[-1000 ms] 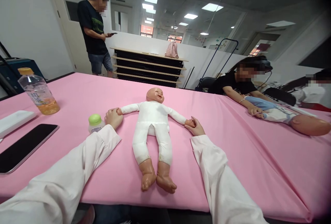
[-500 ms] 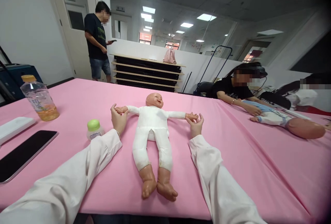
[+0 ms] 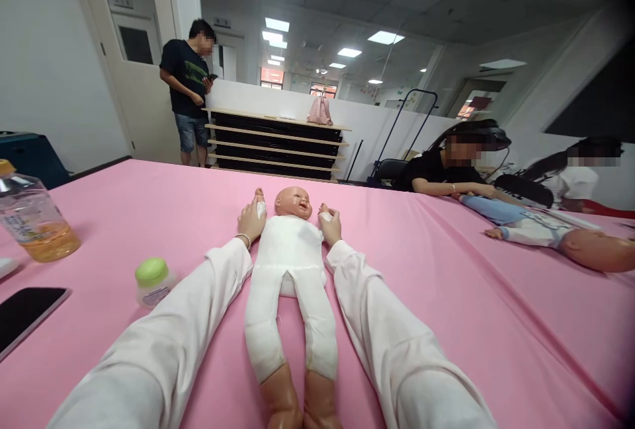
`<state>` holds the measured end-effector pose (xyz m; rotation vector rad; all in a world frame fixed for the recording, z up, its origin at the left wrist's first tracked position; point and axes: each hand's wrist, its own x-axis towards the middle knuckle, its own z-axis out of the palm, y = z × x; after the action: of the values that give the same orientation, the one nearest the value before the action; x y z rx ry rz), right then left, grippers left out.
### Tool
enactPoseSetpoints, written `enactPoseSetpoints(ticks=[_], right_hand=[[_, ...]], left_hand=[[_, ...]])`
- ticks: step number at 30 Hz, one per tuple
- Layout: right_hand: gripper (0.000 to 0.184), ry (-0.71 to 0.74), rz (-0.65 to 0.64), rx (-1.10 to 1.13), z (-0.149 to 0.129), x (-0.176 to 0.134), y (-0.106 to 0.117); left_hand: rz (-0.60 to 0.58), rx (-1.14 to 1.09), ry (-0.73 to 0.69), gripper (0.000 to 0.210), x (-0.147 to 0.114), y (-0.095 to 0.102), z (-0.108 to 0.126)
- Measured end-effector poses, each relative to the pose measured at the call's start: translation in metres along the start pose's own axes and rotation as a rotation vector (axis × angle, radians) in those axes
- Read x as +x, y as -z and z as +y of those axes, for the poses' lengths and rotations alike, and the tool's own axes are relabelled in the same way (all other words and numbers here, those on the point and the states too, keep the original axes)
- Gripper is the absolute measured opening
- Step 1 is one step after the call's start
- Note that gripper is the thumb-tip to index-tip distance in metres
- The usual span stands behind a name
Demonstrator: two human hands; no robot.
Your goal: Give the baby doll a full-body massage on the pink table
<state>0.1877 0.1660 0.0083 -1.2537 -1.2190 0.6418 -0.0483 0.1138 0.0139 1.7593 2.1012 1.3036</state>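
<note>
A baby doll [image 3: 290,250] with a white cloth body lies on its back on the pink table cover [image 3: 198,376], its feet toward me. My left hand [image 3: 252,220] is closed around the doll's arm on the left, beside the head. On the other side, my right hand [image 3: 331,224] grips the other arm in the same way. Both doll arms are bent upward, with the doll's hands showing above my fingers. Left of my left forearm stands a small jar [image 3: 155,283] with a green lid.
At the left are a bottle [image 3: 42,224] of orange drink and a black phone [image 3: 30,313]. Across the table on the right, a seated person [image 3: 446,164] in a headset handles another doll [image 3: 546,231]. Someone stands [image 3: 186,92] near the door; shelves [image 3: 275,141] line the wall.
Both my hands have moved inward and up, bringing the doll's arms from stretched out sideways to raised beside its head. The view has shifted closer to the doll.
</note>
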Motion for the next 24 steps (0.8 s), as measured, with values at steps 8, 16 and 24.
enactPoseSetpoints(ticks=[8,16,24], right_hand=[[0.036,-0.059,-0.054,-0.241,0.010,-0.007,0.006],[0.038,-0.031,-0.026,-0.267,0.009,-0.010,0.007],[0.044,-0.004,-0.015,-0.185,0.012,-0.008,0.005]], left_hand=[[-0.201,0.125,0.119,0.056,0.011,-0.014,-0.018],[-0.192,0.143,0.127,0.057,0.007,-0.006,-0.008],[-0.168,0.121,0.111,0.056,0.006,-0.004,-0.008]])
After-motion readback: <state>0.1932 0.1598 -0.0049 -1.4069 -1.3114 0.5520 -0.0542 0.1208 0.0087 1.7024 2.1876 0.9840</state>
